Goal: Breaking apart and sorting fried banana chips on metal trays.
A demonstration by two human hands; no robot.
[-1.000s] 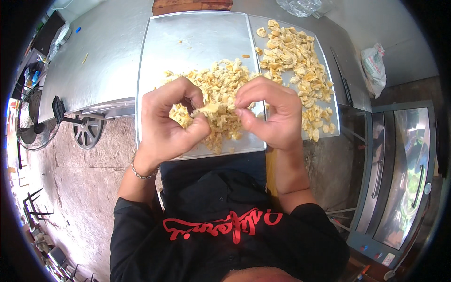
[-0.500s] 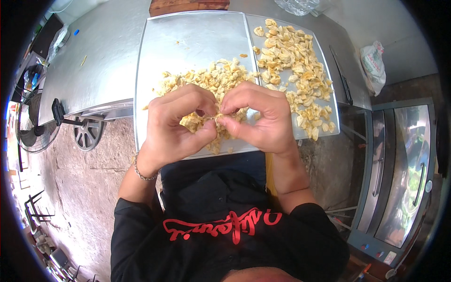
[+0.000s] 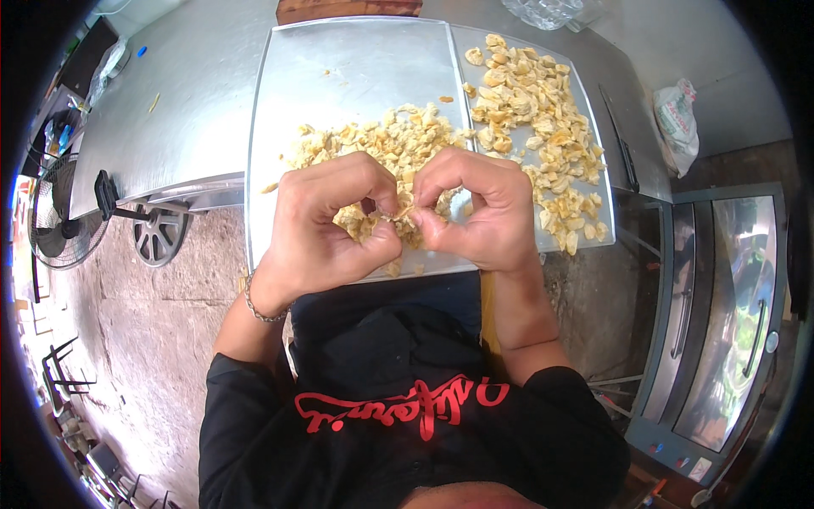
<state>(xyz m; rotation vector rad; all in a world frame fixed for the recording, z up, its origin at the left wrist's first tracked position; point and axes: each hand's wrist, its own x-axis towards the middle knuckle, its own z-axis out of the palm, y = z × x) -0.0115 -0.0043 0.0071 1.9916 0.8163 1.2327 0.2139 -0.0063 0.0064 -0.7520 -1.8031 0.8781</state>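
Observation:
My left hand (image 3: 332, 222) and my right hand (image 3: 483, 210) meet over the near part of a metal tray (image 3: 356, 64). Thumb and forefinger of each are pinched on a small pale yellow food piece (image 3: 403, 219), which stretches between the fingertips. Its exact kind I cannot make out, and the fingers partly cover it. Beneath and beyond the hands lies a heap of crumbly pale yellow pieces (image 3: 381, 134). Larger chunks (image 3: 534, 110) of similar colour are spread over a second tray (image 3: 465, 41) adjoining on the right.
A long dark tool, perhaps a knife (image 3: 626, 157), lies right of the trays. Behind them sits a wooden block (image 3: 348, 9). A white plastic bag (image 3: 677, 123) hangs at right, above a glass-doored metal cabinet (image 3: 721, 314). On the left stands a fan (image 3: 59, 212).
My pinched fingertips have drawn slightly apart, the right ones moving a little rightward, so more of the piece between them shows. The whole view has shifted slightly.

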